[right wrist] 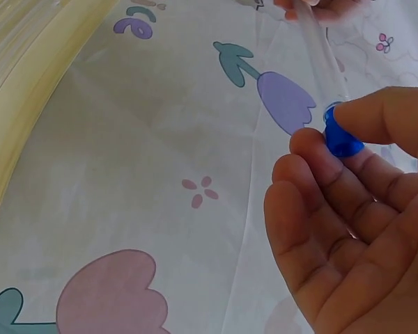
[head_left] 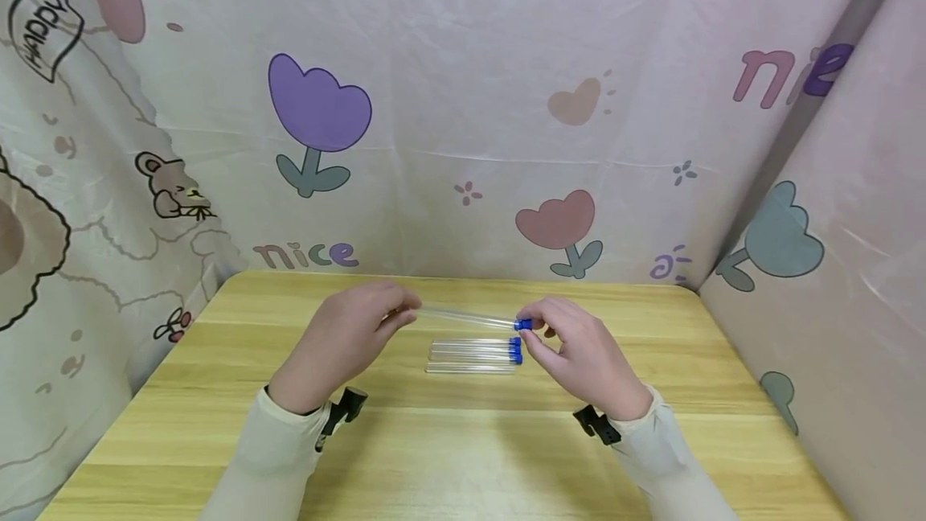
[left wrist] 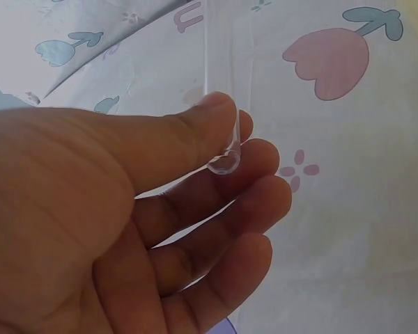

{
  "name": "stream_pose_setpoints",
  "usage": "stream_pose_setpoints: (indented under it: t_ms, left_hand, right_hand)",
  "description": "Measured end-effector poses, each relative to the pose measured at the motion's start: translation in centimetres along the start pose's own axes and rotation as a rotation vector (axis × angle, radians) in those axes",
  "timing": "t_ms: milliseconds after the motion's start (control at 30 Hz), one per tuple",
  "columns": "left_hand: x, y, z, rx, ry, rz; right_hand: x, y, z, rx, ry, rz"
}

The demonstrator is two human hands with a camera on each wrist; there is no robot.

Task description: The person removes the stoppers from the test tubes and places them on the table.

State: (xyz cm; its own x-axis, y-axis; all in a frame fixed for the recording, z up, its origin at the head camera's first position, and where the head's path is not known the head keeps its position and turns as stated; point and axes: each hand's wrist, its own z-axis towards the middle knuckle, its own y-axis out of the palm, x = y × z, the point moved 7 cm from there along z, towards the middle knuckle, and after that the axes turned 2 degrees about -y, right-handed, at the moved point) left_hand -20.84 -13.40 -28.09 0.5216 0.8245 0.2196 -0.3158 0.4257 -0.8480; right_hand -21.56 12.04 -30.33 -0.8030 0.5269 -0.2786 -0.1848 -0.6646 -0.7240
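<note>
A clear test tube [head_left: 466, 315] with a blue cap [right wrist: 343, 138] is stretched between both hands, above the table. My left hand [head_left: 354, 326] pinches its rounded end between thumb and forefinger, as the left wrist view shows; the other fingers are loosely bent. At the opposite end, the thumb and fingers of my right hand [head_left: 582, 348] pinch the blue cap, which sits at the mouth of the tube. Just below, several more clear test tubes [head_left: 473, 350] lie side by side, with blue caps [head_left: 517, 350] at their right ends. On the nearest tube [head_left: 470, 370] I see no cap.
The tubes lie on a light wood-grain table [head_left: 448, 457]. A printed cloth [head_left: 434, 103] hangs behind its back edge and along both sides. Each sleeve cuff carries a small black mount, one on the left wrist [head_left: 340, 416] and one on the right [head_left: 597, 424].
</note>
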Motion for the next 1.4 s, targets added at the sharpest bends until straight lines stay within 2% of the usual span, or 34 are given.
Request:
stream_pose_setpoints:
  t_ms: [200,267,367,500,567,700,867,967,1233,1400]
  left_hand:
    - [-0.2,0.2,-0.1,-0.003,0.001,-0.007]
    - [-0.3,0.4,0.0,-0.032,-0.006,-0.012]
    - [-0.3,1.4,0.1,-0.142,-0.013,-0.026]
    - [-0.3,3.4,0.1,-0.309,-0.025,-0.065]
    - [-0.4,4.4,0.1,-0.355,-0.031,-0.081]
    - [-0.8,6.9,0.4,-0.406,-0.029,-0.081]
    - [-1.8,10.1,0.7,-0.445,-0.020,-0.094]
    - [-2.1,11.4,0.7,-0.457,-0.008,-0.091]
    - [-2.1,12.8,0.3,-0.415,-0.001,0.001]
    - [-2.1,13.4,0.0,-0.424,0.004,0.011]
  right_hand:
    - [0.4,-0.6,0.0,0.035,0.066,-0.025]
    - [0.6,-0.9,-0.1,0.053,0.092,-0.025]
    - [0.7,-1.0,-0.1,0.064,0.112,-0.013]
    - [0.8,-0.8,-0.1,0.049,0.115,0.000]
    - [0.8,-0.7,-0.1,0.040,0.113,-0.001]
    - [0.8,-0.5,-0.1,0.029,0.113,-0.004]
    - [0.9,-0.3,0.0,0.006,0.119,-0.004]
    - [0.9,-0.2,0.0,-0.010,0.122,0.007]
    - [1.2,0.2,0.0,-0.057,0.102,0.024]
    - [1.5,0.5,0.0,-0.085,0.098,0.030]
